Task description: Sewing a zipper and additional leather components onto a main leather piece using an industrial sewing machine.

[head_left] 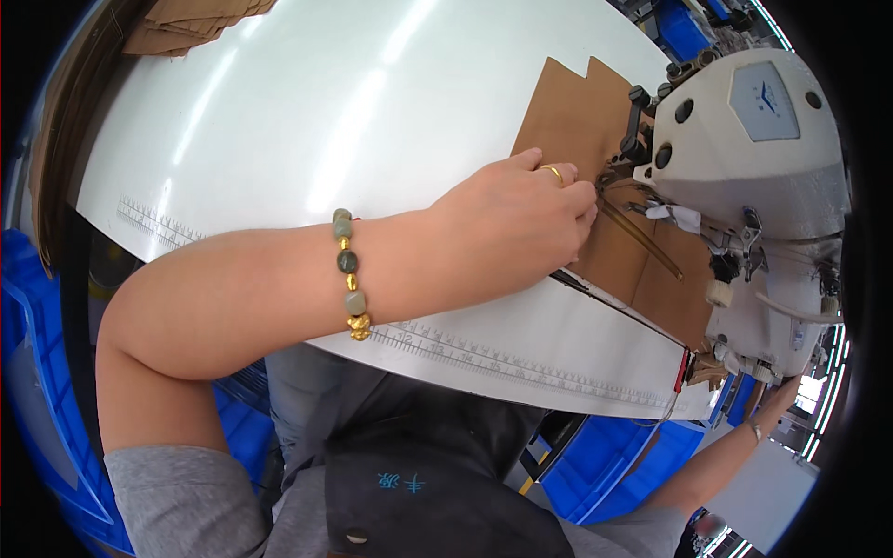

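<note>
My left hand [521,219] lies over a flat piece of brown fabric [572,112] beside the white sewing machine [716,139]. Its fingers are bent and closed down on the cloth; the tips are hidden beneath the hand. The brown fabric reaches under the machine's needle area and along its near side. A thin brownish metal bar [642,237] slants over the cloth just right of my fingers. At the far right my right hand [783,398] goes behind the machine's lower end, so its fingers are hidden.
The white table [279,112] has a ruler strip [465,358] along its near edge. A small red-handled tool [684,369] sits at that edge, near the machine. More brown pieces [191,23] are stacked at the far left. Blue bins [595,465] stand below the table.
</note>
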Action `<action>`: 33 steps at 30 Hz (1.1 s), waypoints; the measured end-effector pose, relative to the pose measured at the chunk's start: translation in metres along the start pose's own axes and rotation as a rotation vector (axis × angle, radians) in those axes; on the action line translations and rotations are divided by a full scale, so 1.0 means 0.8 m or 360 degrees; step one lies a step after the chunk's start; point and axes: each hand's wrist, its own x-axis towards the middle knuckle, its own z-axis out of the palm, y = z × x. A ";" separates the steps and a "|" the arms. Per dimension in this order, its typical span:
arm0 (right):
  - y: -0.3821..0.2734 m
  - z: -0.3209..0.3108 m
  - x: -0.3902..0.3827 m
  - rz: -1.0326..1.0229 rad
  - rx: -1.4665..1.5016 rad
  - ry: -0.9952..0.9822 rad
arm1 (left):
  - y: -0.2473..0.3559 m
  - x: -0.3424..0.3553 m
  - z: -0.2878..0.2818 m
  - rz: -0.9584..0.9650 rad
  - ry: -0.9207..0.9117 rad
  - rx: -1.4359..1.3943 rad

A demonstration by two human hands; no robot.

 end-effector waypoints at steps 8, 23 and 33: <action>0.028 0.030 -0.058 0.0004 0.0142 0.0162 | 0.000 0.000 0.003 0.0022 0.0085 -0.0005; -0.017 0.048 -0.079 0.0197 -0.0033 0.0252 | 0.001 0.001 0.004 0.0059 0.0015 0.0040; 0.104 -0.028 0.024 0.0323 0.0861 0.0369 | 0.006 0.010 -0.019 -0.0001 0.0012 -0.0069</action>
